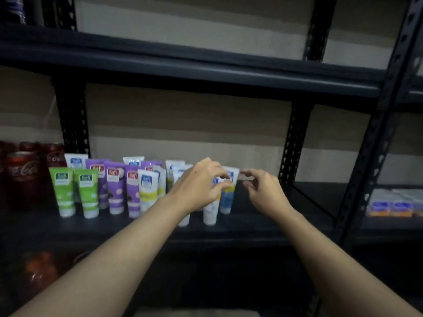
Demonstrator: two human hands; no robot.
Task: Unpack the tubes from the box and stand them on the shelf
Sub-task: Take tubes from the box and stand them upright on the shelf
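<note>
Both my bare forearms reach forward and up from the bottom edge, converging toward the middle. My left hand [201, 184] is held palm down, back toward me, wrist slightly bent, thumb and fingertips drawn near each other in a loose pinch. My right hand [263, 191] sits just beside it, apart from it, fingers spread and curled, thumb and forefinger parted, nothing between them.

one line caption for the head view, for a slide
Left hand pinches a blue and white tube among upright tubes on the dark shelf; right hand hovers open beside it.
</note>
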